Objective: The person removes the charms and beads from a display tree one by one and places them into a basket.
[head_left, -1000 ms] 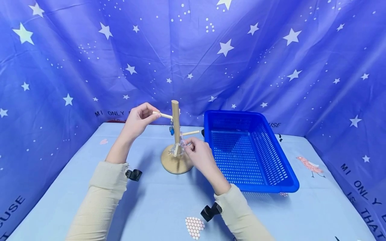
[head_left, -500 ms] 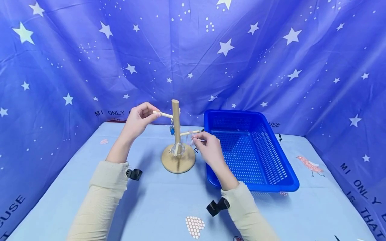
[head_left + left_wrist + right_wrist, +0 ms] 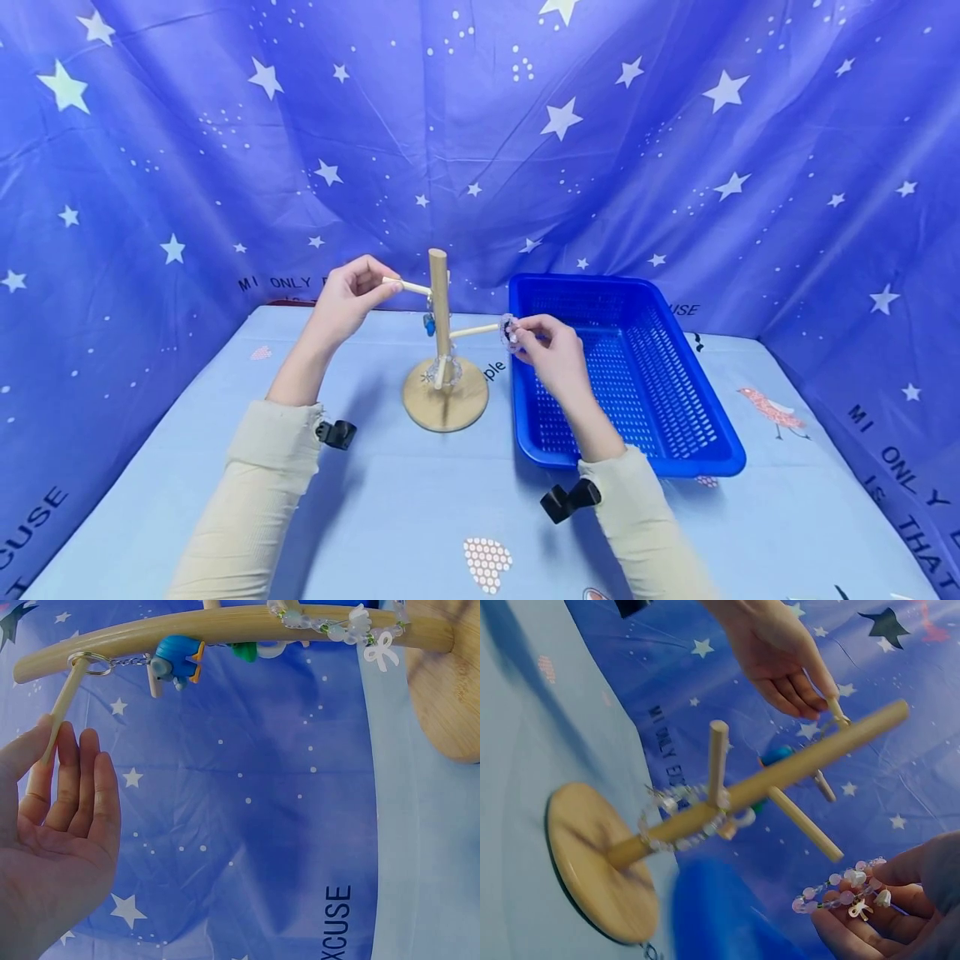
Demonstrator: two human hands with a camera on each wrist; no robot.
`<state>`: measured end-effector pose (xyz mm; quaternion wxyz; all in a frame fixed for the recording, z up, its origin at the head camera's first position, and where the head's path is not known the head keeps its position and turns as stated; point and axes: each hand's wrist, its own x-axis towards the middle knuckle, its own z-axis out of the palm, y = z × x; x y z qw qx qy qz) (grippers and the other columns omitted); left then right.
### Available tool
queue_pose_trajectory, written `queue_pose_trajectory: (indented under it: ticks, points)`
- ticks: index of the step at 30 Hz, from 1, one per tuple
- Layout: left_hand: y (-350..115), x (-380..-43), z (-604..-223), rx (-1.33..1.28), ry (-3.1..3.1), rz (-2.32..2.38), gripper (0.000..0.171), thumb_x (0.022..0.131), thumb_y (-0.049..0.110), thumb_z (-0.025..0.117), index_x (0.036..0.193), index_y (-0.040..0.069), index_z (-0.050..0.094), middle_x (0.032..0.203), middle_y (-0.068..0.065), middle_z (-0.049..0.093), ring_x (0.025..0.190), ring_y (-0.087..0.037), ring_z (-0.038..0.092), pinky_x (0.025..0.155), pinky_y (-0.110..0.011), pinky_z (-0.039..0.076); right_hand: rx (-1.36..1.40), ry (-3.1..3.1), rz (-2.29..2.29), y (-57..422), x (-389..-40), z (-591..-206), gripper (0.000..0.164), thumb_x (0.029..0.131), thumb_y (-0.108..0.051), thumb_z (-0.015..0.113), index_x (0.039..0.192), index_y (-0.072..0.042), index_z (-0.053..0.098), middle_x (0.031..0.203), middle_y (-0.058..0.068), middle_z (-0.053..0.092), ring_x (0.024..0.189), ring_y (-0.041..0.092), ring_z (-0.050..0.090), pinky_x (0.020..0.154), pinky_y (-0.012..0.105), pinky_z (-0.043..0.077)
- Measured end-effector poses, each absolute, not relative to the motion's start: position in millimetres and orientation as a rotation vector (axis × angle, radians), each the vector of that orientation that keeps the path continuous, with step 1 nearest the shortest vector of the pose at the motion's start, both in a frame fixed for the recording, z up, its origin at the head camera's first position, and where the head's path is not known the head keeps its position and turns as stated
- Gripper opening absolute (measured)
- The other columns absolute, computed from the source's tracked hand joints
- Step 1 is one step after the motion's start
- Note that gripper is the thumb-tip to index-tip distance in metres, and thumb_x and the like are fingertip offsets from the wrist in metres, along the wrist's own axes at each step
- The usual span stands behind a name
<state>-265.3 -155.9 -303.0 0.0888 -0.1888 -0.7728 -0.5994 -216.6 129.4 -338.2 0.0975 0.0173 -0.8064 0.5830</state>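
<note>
A wooden peg stand point(image 3: 439, 308) with a round base point(image 3: 465, 400) stands upright on the table. My left hand point(image 3: 348, 292) pinches the end of its upper left peg point(image 3: 69, 696). From that peg hangs a keychain with a blue figure point(image 3: 177, 660), its ring close to the post. My right hand point(image 3: 555, 354) pinches a pink beaded bracelet point(image 3: 836, 892) with white flower beads and a bow charm. The bracelet is just past the tip of the right peg point(image 3: 474, 331). Another clear-beaded bracelet point(image 3: 686, 844) loops round the lower post and front peg point(image 3: 718, 761).
A blue perforated basket point(image 3: 693, 375) stands right of the stand, its near-left rim below my right hand. Part of a green and white item point(image 3: 251, 651) shows behind the post. A starry blue curtain point(image 3: 480, 108) closes off the back.
My right hand has moved right, away from the post, drawing the pink bracelet along the right peg to beyond its tip. The left hand has kept its grip on the upper peg.
</note>
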Motion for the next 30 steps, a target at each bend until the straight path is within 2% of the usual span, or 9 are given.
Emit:
queue_pose_trajectory:
  ticks: [7,10,18,24,30]
  points:
    - [-155.9,-266.0,-303.1,-0.554,-2.303,-1.780,0.009,0.095,0.011,0.068,0.100,0.004,0.065,0.084,0.014,0.070,0.076,-0.002,0.062,0.068,-0.017,0.048,0.013,-2.383,1.781,156.9,-226.5,-327.0,0.022,0.100,-0.005,0.056,0.115,0.009,0.063,0.120,0.026,0.066,0.085,0.008,0.067,0.080,0.025,0.060]
    - [-156.2,-266.2,-303.0,-0.556,-2.304,-1.779,0.012,0.095,0.012,0.068,0.101,0.002,0.065,0.084,0.014,0.070,0.077,-0.002,0.062,0.068,-0.017,0.047,0.007,-2.395,1.784,168.2,-230.3,-323.0,0.024,0.101,-0.006,0.056,0.117,0.009,0.062,0.121,0.025,0.066,0.082,0.003,0.065,0.081,0.023,0.060]
    - [-155.9,-265.1,-302.1,-0.548,-2.312,-1.788,0.015,0.095,0.011,0.066,0.103,-0.002,0.063,0.084,0.015,0.070,0.080,-0.001,0.063,0.071,-0.017,0.049,-0.007,-2.502,1.741,190.2,-245.3,-315.6,0.029,0.102,-0.013,0.055,0.122,0.008,0.059,0.125,0.023,0.064,0.085,0.000,0.064,0.087,0.026,0.058]
    - [-156.0,-265.1,-302.1,-0.551,-2.310,-1.782,0.017,0.095,0.009,0.066,0.103,-0.005,0.063,0.083,0.016,0.069,0.076,-0.002,0.061,0.068,-0.017,0.046,-0.009,-2.578,1.707,200.0,-262.0,-317.8,0.031,0.103,-0.014,0.054,0.124,0.007,0.059,0.122,0.020,0.064,0.088,0.003,0.063,0.089,0.031,0.058]
    - [-156.2,-265.4,-303.4,-0.574,-2.290,-1.794,0.013,0.095,0.007,0.066,0.101,-0.003,0.063,0.082,0.014,0.070,0.074,-0.001,0.060,0.067,-0.016,0.046,-0.018,-2.641,1.635,209.1,-282.2,-326.3,0.031,0.103,-0.013,0.054,0.124,0.008,0.060,0.125,0.027,0.063,0.077,0.000,0.065,0.086,0.032,0.060]
